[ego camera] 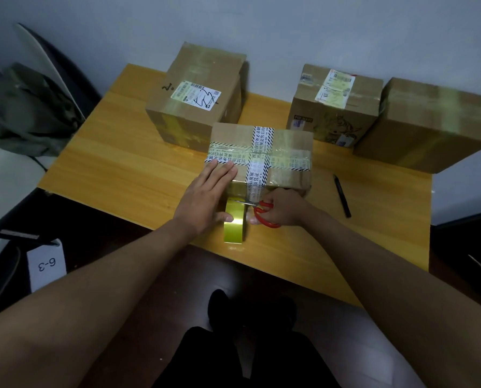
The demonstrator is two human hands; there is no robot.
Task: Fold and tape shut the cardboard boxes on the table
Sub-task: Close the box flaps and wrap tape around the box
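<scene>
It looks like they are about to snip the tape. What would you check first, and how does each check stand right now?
1. Left hand steadies the box: ok, fingers flat on top.
2. Right hand grips the scissors: ok.
3. Blades at the tape strip between box and tape roll: ok.
4. Left thumb clear of the blades: cannot tell, it rests on the roll close by.
5. Strip pulled tight: cannot tell.
6. Pen out of the way: ok, lying apart to the right.
</scene>
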